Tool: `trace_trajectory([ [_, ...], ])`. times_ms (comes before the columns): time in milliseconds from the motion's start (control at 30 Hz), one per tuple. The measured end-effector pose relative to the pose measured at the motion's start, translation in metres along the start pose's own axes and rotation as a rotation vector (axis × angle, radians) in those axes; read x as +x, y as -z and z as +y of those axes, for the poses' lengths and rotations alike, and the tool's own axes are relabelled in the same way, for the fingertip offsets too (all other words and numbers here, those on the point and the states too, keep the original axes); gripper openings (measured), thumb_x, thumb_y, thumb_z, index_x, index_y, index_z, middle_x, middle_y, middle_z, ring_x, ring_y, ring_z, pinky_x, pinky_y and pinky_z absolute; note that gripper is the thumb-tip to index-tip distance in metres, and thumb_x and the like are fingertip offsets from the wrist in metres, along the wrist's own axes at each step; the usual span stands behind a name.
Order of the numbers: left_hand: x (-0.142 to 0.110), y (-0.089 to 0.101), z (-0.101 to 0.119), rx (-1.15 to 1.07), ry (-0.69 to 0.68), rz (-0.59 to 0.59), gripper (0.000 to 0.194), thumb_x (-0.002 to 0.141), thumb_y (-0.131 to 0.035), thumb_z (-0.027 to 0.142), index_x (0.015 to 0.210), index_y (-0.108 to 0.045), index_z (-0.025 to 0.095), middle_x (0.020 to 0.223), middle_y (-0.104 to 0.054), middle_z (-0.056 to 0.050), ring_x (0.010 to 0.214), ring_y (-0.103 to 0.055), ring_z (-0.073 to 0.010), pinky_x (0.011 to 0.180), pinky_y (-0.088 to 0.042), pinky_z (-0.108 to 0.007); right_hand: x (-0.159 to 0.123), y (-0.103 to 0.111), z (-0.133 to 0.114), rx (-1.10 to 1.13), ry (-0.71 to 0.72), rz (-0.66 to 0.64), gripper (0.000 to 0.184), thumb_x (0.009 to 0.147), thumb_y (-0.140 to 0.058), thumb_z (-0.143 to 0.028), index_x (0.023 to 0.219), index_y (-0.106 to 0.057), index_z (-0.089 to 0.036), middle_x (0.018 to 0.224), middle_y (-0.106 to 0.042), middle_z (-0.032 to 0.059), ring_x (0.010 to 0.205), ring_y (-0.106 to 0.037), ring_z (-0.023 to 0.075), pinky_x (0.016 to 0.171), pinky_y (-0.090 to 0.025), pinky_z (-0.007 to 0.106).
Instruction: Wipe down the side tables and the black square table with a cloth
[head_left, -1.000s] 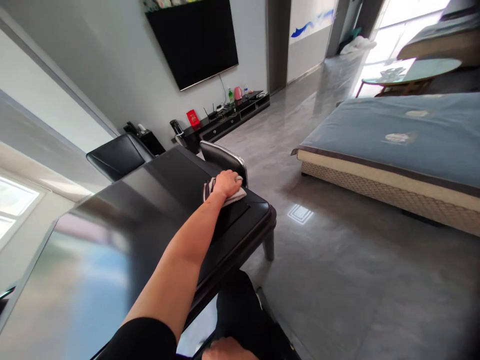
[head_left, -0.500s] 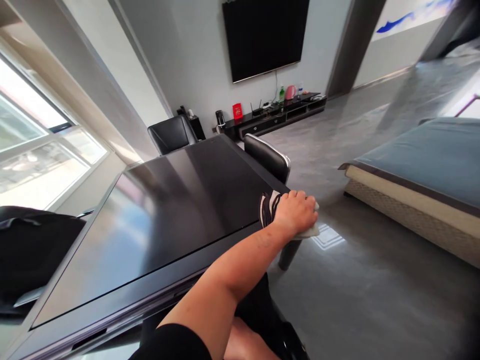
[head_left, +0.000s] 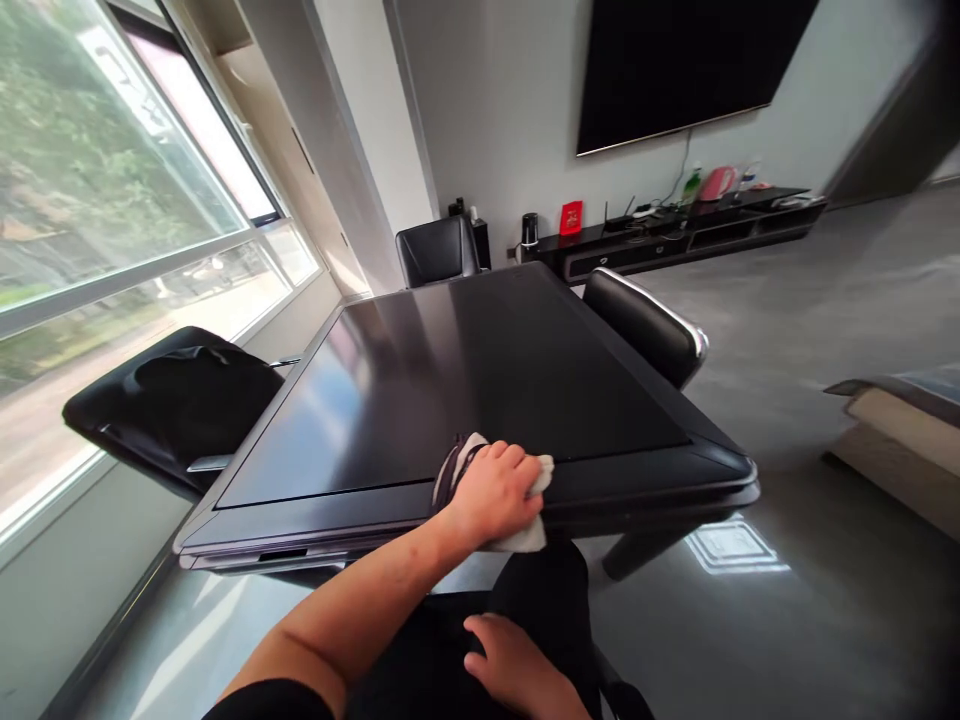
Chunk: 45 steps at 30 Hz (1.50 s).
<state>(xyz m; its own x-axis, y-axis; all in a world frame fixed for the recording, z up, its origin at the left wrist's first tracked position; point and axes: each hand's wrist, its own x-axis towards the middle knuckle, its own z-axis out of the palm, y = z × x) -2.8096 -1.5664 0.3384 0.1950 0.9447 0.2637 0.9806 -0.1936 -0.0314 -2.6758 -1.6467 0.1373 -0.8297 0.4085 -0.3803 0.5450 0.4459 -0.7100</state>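
My left hand (head_left: pixel 495 488) is closed on a white cloth with dark stripes (head_left: pixel 528 538) and presses it against the near edge of a glossy black table (head_left: pixel 300 515). The arm reaches in from the lower left, in a black sleeve. Part of the cloth hangs over the table's edge below my fingers. My right hand (head_left: pixel 517 665) lies flat on the back of a black chair (head_left: pixel 427 640) right in front of me, fingers stretched out and holding nothing.
Black chairs stand at the table's left (head_left: pixel 172 400), far end (head_left: pixel 439 250) and right (head_left: pixel 645 325). A big window fills the left wall. A wall TV (head_left: pixel 682 65) hangs over a low black cabinet (head_left: pixel 675 235) with small items. A bed corner (head_left: pixel 900 430) sits at the right on grey floor.
My left hand has drawn the cloth from the table's far right corner along the edge toward me. The view has swung left toward the window.
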Motion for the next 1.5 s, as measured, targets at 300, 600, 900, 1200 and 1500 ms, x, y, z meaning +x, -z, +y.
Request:
trace_trajectory([
  [300,-0.222,0.046,-0.17,-0.029,0.408,0.135,0.034,0.104,-0.058,0.041,0.121,-0.083,0.024,0.111,-0.084,-0.012,0.106,-0.076,-0.032,0.103,-0.058,-0.05,-0.012,0.011,-0.008,0.027,-0.052,-0.084,0.065,0.101,-0.064,-0.034,0.166,-0.071,-0.023,0.17,-0.069,0.0143,0.161,-0.062,0.0329,0.135,-0.047,0.04],
  [600,-0.315,0.049,-0.229,0.174,0.873,0.293,0.037,0.099,-0.051,0.053,0.105,-0.078,0.028,0.112,-0.086,-0.013,0.114,-0.077,-0.037,0.111,-0.057,-0.05,-0.022,0.022,-0.027,0.027,-0.101,-0.123,0.06,0.107,-0.065,-0.027,0.167,-0.068,-0.019,0.173,-0.065,0.0164,0.162,-0.06,0.0314,0.136,-0.046,0.043],
  [900,-0.215,0.025,-0.137,0.126,0.599,0.232,0.027,0.104,-0.059,0.038,0.114,-0.081,0.025,0.111,-0.086,-0.011,0.107,-0.077,-0.0348,0.104,-0.058,-0.053,-0.018,0.02,-0.026,0.025,-0.093,-0.122,0.064,0.105,-0.062,-0.026,0.169,-0.067,-0.017,0.174,-0.064,0.0173,0.163,-0.06,0.0322,0.137,-0.045,0.042],
  [1200,-0.096,0.003,-0.051,0.142,0.418,0.179,0.009,0.101,-0.072,0.035,0.101,-0.075,0.027,0.1,-0.079,-0.011,0.099,-0.074,-0.0335,0.09,-0.06,-0.051,-0.008,0.003,-0.004,-0.016,-0.043,-0.072,0.068,0.096,-0.064,-0.035,0.163,-0.074,-0.034,0.173,-0.067,0.0118,0.165,-0.057,0.0365,0.137,-0.046,0.044],
  [1500,-0.163,0.01,-0.11,0.083,0.388,0.287,0.015,0.104,-0.066,0.032,0.111,-0.078,0.026,0.103,-0.083,-0.008,0.099,-0.075,-0.0287,0.093,-0.06,-0.045,-0.013,0.012,-0.01,0.018,-0.065,-0.092,0.067,0.101,-0.061,-0.034,0.166,-0.071,-0.025,0.174,-0.066,0.0128,0.164,-0.059,0.0354,0.136,-0.048,0.043],
])
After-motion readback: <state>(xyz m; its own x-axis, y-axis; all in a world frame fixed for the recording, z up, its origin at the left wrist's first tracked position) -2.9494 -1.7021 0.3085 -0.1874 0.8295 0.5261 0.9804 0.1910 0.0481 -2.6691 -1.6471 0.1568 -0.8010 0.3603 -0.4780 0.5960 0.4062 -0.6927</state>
